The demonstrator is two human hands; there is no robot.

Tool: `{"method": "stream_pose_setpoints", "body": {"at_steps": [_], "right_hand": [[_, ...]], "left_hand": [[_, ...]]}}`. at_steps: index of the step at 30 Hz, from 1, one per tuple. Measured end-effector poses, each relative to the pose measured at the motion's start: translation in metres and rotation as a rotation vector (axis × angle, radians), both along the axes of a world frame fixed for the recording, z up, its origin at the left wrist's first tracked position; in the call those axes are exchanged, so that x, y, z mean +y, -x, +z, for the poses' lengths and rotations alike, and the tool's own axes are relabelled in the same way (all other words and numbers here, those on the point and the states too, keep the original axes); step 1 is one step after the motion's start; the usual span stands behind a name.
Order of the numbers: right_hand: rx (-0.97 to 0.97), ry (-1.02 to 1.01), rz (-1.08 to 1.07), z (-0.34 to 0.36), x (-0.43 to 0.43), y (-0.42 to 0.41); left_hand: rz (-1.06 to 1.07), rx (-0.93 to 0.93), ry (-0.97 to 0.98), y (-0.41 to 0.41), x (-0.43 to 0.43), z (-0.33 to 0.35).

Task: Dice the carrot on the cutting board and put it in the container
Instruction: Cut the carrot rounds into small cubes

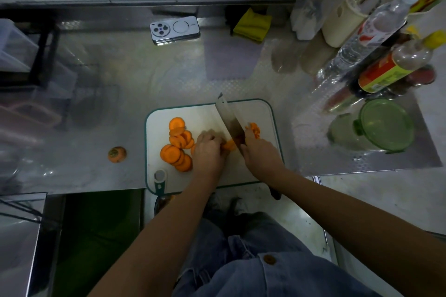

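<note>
A white cutting board (248, 171) with a green rim lies at the counter's front edge. Several orange carrot slices (177, 149) are piled on its left half. My left hand (208, 149) holds down a carrot slice (229, 144) with curled fingers. My right hand (261, 154) grips the handle of a cleaver (229, 120), whose blade stands on that slice. Small diced carrot pieces (254, 130) lie to the right of the blade. A green round container (383, 125) sits on the counter to the right of the board.
A cut carrot top (117, 154) lies on the steel counter left of the board. A phone (175, 29) and a yellow cloth (253, 24) lie at the back. Bottles (376, 31) and jars stand at the right behind the container.
</note>
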State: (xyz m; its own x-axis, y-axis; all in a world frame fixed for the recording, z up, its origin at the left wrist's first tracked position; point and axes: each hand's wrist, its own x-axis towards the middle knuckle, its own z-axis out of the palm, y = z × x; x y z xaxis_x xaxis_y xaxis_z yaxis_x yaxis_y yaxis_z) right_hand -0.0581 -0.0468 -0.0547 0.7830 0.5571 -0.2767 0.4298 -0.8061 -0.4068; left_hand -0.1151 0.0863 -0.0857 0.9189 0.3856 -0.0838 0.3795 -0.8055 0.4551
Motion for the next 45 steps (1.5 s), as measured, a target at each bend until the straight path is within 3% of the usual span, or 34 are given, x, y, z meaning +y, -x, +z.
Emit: {"method": "stream_pose_setpoints", "body": {"at_steps": [18, 26, 35, 45], "right_hand": [[-0.017, 0.098, 0.055, -0.001, 0.009, 0.008], [-0.008, -0.04, 0.012, 0.007, 0.009, 0.002], [0.001, 0.052, 0.065, 0.005, 0.003, 0.011], [0.003, 0.011, 0.013, -0.006, 0.015, 0.002]], "left_hand": [[0.012, 0.016, -0.009, -0.003, 0.001, -0.002], [0.034, 0.048, 0.041, -0.004, 0.001, -0.001], [0.063, 0.06, 0.048, -0.004, 0.001, -0.002], [0.074, 0.03, 0.056, -0.003, 0.0, 0.002]]}}
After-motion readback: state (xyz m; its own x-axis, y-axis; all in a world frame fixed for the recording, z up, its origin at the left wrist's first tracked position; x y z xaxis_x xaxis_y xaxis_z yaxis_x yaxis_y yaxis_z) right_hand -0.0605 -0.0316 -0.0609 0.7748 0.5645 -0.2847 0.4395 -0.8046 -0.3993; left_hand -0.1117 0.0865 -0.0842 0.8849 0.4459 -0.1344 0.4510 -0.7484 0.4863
